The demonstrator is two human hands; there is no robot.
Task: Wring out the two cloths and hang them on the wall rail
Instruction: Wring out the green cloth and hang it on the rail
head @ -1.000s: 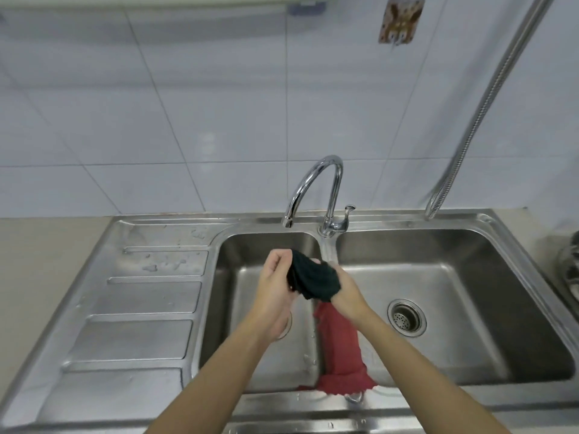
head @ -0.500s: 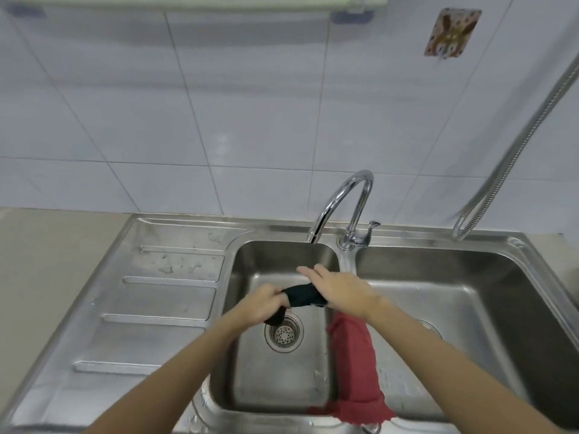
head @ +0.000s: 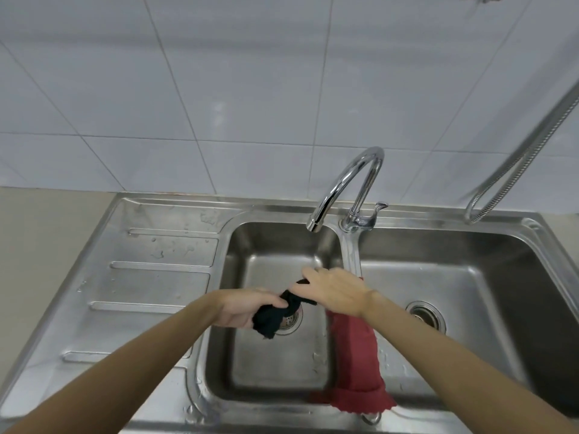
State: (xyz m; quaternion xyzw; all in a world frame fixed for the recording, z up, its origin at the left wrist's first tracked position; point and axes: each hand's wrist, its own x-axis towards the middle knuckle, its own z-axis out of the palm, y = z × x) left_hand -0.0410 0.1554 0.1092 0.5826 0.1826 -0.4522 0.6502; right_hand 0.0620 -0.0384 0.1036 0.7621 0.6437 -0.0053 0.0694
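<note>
A dark cloth (head: 272, 314) is twisted into a rope between my two hands above the left sink basin. My left hand (head: 244, 308) grips its lower, bunched end. My right hand (head: 332, 289) is closed over its upper end. A red cloth (head: 355, 361) lies draped over the divider between the two basins, its frilled end at the front rim. My right forearm crosses above it. The wall rail is out of view.
The double steel sink (head: 275, 364) has a drainboard (head: 150, 277) on the left. A chrome tap (head: 351, 189) arches over the left basin. A metal hose (head: 526, 151) hangs at the right. White tiles cover the wall behind.
The cloth was bunched between my hands, now it is pulled long and twisted. My view has dropped, so the wall rail seen half a second ago is gone from sight.
</note>
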